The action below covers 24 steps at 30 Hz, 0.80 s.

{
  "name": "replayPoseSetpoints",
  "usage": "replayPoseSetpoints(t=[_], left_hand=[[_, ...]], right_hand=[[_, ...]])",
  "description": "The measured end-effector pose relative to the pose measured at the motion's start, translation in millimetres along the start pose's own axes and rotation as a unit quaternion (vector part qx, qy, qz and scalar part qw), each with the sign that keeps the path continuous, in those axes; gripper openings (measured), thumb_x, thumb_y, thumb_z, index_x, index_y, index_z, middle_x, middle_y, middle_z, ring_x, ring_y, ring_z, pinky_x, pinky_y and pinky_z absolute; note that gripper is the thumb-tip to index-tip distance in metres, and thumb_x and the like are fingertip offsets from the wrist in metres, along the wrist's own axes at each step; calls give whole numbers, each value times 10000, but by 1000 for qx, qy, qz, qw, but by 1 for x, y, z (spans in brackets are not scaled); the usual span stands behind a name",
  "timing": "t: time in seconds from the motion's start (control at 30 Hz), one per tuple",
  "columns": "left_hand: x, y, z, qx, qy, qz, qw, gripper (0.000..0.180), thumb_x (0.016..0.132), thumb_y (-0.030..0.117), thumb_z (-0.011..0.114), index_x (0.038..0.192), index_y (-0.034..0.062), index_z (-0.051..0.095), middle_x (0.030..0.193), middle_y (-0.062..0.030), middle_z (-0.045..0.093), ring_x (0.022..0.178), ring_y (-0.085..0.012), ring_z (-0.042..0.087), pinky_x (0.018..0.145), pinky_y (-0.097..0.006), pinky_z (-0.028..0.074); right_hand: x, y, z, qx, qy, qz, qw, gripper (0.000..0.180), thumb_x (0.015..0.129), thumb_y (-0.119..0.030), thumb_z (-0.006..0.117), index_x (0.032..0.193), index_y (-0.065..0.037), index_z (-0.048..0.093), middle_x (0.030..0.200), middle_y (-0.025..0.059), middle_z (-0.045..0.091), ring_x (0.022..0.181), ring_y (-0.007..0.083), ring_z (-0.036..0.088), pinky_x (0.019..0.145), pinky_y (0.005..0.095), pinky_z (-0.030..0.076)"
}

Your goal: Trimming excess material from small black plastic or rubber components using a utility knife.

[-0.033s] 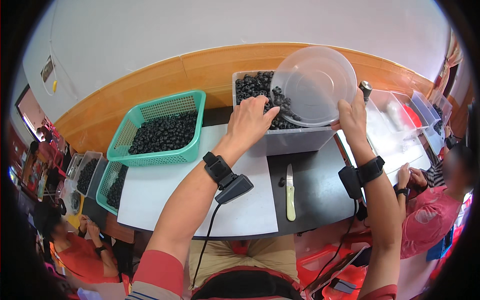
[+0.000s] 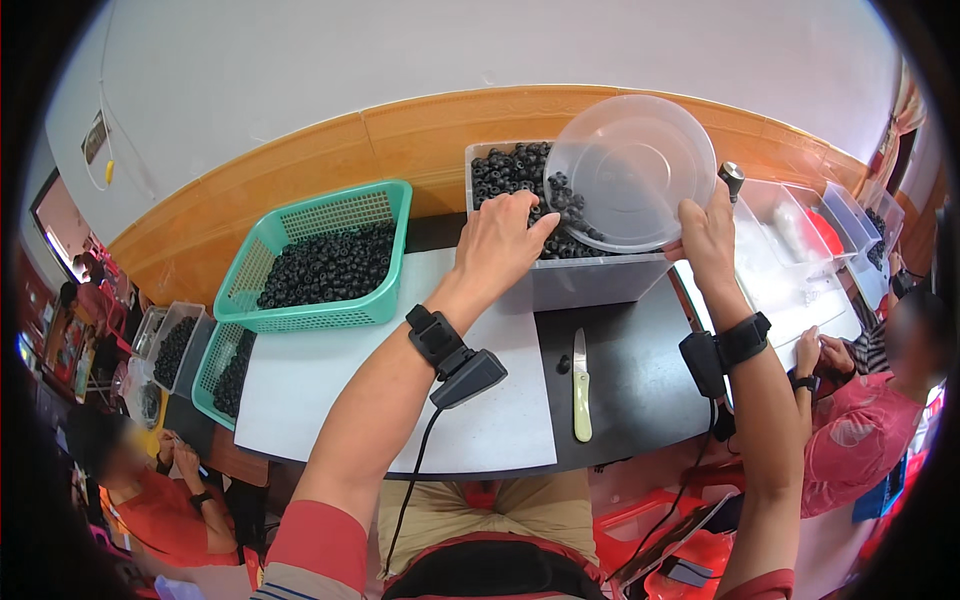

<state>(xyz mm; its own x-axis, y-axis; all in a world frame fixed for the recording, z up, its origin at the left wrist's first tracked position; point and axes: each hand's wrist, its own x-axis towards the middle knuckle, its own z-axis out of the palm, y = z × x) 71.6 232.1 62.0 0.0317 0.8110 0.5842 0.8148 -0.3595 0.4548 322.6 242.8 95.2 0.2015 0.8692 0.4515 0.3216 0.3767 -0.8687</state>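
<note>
Two hands are working over one clear rectangular bin (image 2: 590, 280) heaped with small black ring-shaped pieces (image 2: 505, 170) — possibly dark pitted fruit, hard to tell at this distance. The left hand (image 2: 497, 245) is reaching into the bin's near edge, fingers loosely curled and pressing down among the pieces; whether any are actually pinched is not showing. The right hand (image 2: 708, 235) is gripping the rim of a round clear plastic bowl (image 2: 630, 170), fingers closed on its lower right edge, tilting its mouth toward the wearer, over the right end of the bin.

Handling, as a judgement: the bowl is looking thin and light, somewhat flexible, likely slick — a rim pinch is working, though a fuller hold under the base would be steadier once loaded. The black pieces are looking small, loose and rolly, better scooped or raked than picked singly.

Counts: one bowl, one clear bin in use, one teal mesh basket (image 2: 395, 200) holding more black pieces on the left, a second teal basket (image 2: 205, 375) lower left, one pale-handled knife (image 2: 580, 385) lying on the dark table (image 2: 640, 380), one white sheet (image 2: 330, 380) under the left forearm, one stray black piece (image 2: 562, 365) beside the knife. Two wrist-worn black devices, one per arm. Several further clear bins (image 2: 800, 225) are standing to the right.
</note>
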Motion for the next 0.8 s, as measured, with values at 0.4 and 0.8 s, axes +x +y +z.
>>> replayPoseSetpoints(t=[0.4, 0.8], left_hand=[[-7, 15, -12, -187, 91, -46, 977, 374, 866, 275, 712, 1093, -19, 667, 990, -185, 696, 731, -257, 683, 721, -365, 538], [-22, 24, -56, -571, -8, -248, 783, 203, 892, 187, 701, 950, 31, 585, 826, -58, 625, 721, -138, 652, 664, -250, 581]], right_hand=[[7, -4, -12, 139, -23, 142, 980, 417, 830, -176, 527, 1182, 41, 469, 935, 186, 598, 545, 221, 630, 469, 296, 555], [-26, -30, -8, 192, -134, 155, 960, 532, 876, -247, 629, 1245, 90, 448, 1034, 177, 519, 637, 204, 648, 505, 269, 540]])
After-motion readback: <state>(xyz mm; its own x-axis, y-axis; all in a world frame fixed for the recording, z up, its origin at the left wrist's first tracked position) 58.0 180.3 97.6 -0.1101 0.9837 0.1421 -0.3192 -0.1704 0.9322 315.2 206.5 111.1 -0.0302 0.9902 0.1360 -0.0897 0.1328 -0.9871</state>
